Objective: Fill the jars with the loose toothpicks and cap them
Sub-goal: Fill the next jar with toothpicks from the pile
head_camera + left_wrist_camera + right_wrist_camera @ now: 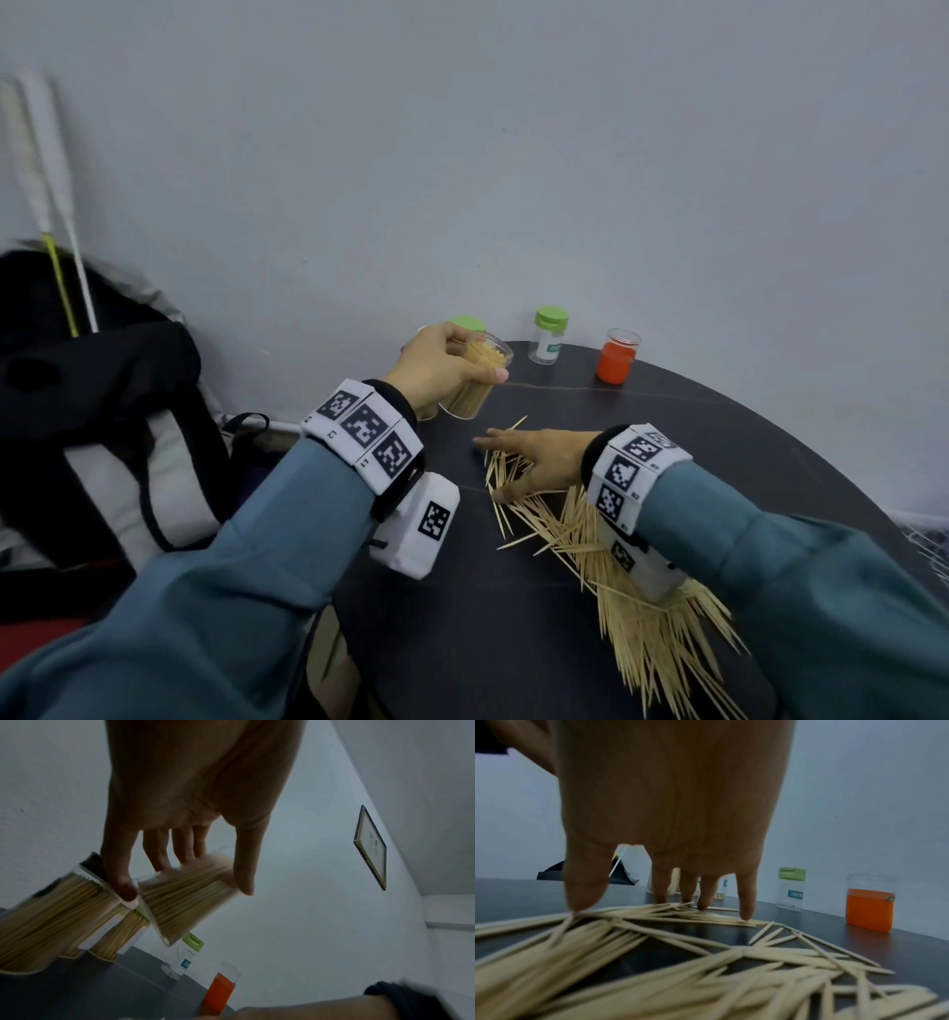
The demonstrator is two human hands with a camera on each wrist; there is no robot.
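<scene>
The left hand (pixel 441 367) is gripping an uncapped jar (pixel 475 380) full of toothpicks, tilted above the table (pixel 513 616) edge, its fingers hiding a green-capped jar (pixel 467 324) behind. The right hand (pixel 539 457), fingers spread and flat, is pressing on the loose toothpicks (pixel 616 591) (its wrist is covering part of the pile). Beyond its fingertips, bare tabletop is running to another capped jar (pixel 550 335) and an orange jar (pixel 618 362)

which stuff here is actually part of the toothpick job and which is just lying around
Part of the job:
- open jar of toothpicks, held by the left hand
- loose toothpicks on the table, under the right hand
- green-capped jar, nearly empty
- filled jars at the left

Just lying about:
- orange container
- black bag
- framed picture
</scene>
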